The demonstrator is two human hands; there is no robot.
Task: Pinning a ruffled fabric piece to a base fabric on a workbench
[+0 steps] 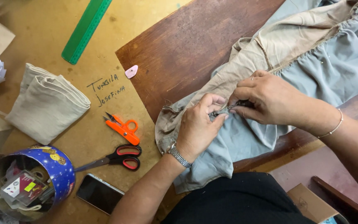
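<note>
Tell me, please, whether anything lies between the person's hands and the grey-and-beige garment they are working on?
Nothing visible does. The left hand and right hand both already pinch the garment at its seam. The scissors, orange snips and folded cloth lie apart on the left.

The gathered cloth garment is pale grey-blue with a beige band; the small plastic thread snips are orange — the steel scissors black-and-red-handled; the long flat ruler green.

Both hands, left hand and right hand, pinch a small zipper on the grey-beige garment.
</note>
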